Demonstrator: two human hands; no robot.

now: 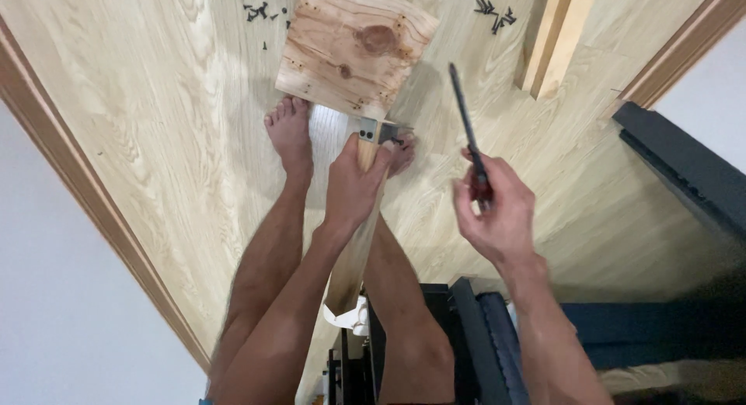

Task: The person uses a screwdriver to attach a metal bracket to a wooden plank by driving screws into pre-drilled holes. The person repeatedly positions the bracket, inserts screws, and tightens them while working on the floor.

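We grip a wooden post with our left hand, fingers wrapped around it near its far end, where a metal bracket meets a square wooden board lying on the pale wood floor. Our right hand, to the right, closes around a screwdriver, its shaft pointing away. Black screws lie scattered beyond the board.

Pale wood-grain floor, brown skirting w/ white walls, dark furniture rt side.
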